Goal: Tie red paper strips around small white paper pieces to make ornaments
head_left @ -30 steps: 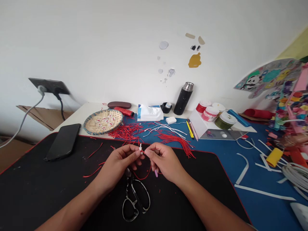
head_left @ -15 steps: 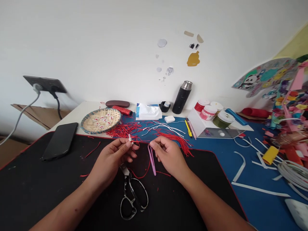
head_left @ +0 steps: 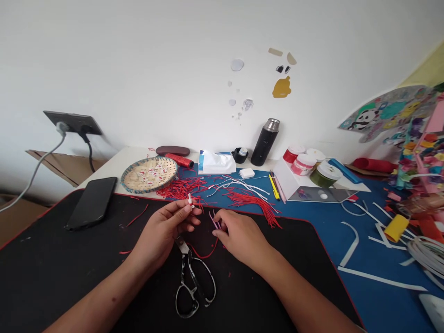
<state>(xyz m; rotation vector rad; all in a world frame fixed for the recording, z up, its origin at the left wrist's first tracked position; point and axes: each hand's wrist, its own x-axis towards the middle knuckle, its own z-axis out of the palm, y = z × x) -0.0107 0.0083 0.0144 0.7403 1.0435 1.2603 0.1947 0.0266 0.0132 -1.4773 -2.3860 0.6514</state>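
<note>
My left hand (head_left: 169, 221) pinches a small white piece with a bit of red (head_left: 190, 199) between thumb and fingertips; its exact kind is too small to make out. In my right hand (head_left: 239, 231) are purple tweezers (head_left: 214, 222), their two tips pointing up and toward the left hand, apart from the white piece. Below the hands, black-handled scissors (head_left: 195, 282) lie on the black mat (head_left: 270, 296), with the blades partly under my left hand. A red cord (head_left: 204, 255) curves across the mat between the hands.
A woven basket (head_left: 130, 185) with small red-and-white pieces stands behind, beside cut red cords (head_left: 183, 187) and white strands (head_left: 243, 184). A phone (head_left: 92, 203) lies left. Along the back are a thermos (head_left: 265, 142), tissues (head_left: 217, 163) and paint jars (head_left: 324, 175). White strips (head_left: 381, 279) lie right.
The tweezers have turned in my right hand: they hung downward before and now point upward toward the left hand. My left hand keeps its pinch. The whole view has shifted slightly.
</note>
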